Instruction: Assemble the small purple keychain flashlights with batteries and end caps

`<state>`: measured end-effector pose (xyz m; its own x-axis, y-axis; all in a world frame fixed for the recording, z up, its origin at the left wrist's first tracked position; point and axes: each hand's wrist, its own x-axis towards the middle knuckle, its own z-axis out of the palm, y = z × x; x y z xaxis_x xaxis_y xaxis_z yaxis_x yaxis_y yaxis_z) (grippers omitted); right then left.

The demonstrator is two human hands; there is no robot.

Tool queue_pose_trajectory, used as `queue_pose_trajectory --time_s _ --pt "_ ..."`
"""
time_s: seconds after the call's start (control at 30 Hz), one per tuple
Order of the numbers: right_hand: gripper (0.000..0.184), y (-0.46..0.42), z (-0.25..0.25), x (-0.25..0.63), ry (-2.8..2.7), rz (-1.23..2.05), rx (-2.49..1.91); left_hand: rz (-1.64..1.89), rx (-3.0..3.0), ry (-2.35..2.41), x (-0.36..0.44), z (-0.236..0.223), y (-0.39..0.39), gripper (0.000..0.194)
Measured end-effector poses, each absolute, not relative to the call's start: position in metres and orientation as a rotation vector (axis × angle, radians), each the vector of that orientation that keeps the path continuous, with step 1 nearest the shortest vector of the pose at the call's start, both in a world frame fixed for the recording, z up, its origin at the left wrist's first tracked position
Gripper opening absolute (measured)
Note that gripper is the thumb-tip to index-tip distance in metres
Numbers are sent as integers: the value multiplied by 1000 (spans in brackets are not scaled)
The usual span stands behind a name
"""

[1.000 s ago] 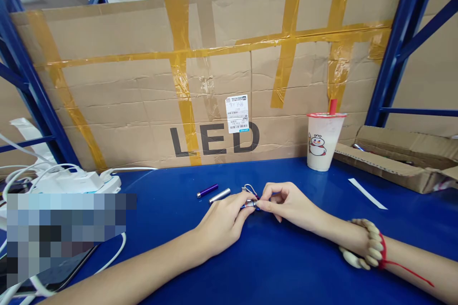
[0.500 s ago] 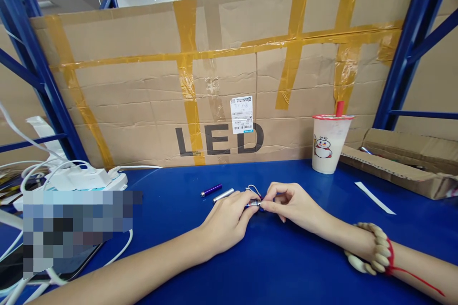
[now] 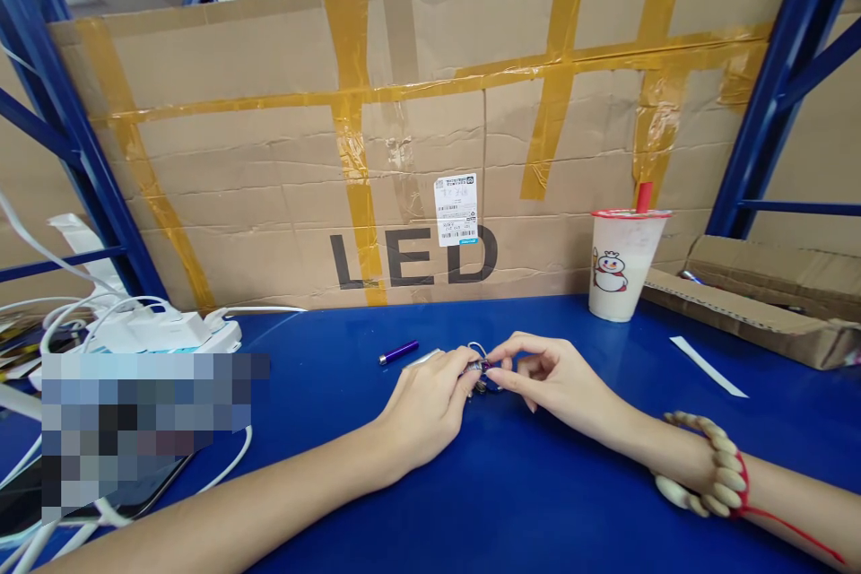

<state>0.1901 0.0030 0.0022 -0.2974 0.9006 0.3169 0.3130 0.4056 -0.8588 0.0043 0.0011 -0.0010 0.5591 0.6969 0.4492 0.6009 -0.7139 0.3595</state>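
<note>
My left hand (image 3: 430, 404) pinches a small printed cylinder (image 3: 474, 367) between thumb and index finger, just above the blue table. From the other side, the thumb and index finger of my right hand (image 3: 555, 377) close on its right end. Fingers cover much of the cylinder, so its exact kind is unclear. Under and behind the fingertips lie a looped cord (image 3: 477, 346) and small dark metallic bits (image 3: 482, 387). A purple tube (image 3: 399, 352) with a silver end rests to the left. Partly hidden behind my left hand is a silver tube (image 3: 429, 355).
A white cup (image 3: 620, 269) with a red straw stands at the back right, near an open cardboard box (image 3: 753, 309) and a white strip (image 3: 708, 367). White cables and a power strip (image 3: 168, 336) crowd the left. A large cardboard sheet (image 3: 269, 197) walls the back.
The printed cylinder has been raised slightly off the table and turned between my fingertips. Dark metallic bits now show beneath it. My left hand covers more of the silver tube. The view has tilted slightly.
</note>
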Motion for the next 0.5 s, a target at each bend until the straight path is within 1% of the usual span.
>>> queue_pose_trajectory --time_s 0.07,0.23,0.5 --pt "38 3 2 190 -1820 841 -1040 873 2628 1108 4 -1 1 25" --pt "30 3 1 192 -1845 762 -961 860 2617 1100 4 0 1 28" --pt "23 3 0 193 -1857 703 -880 807 2554 1015 2 2 1 25"
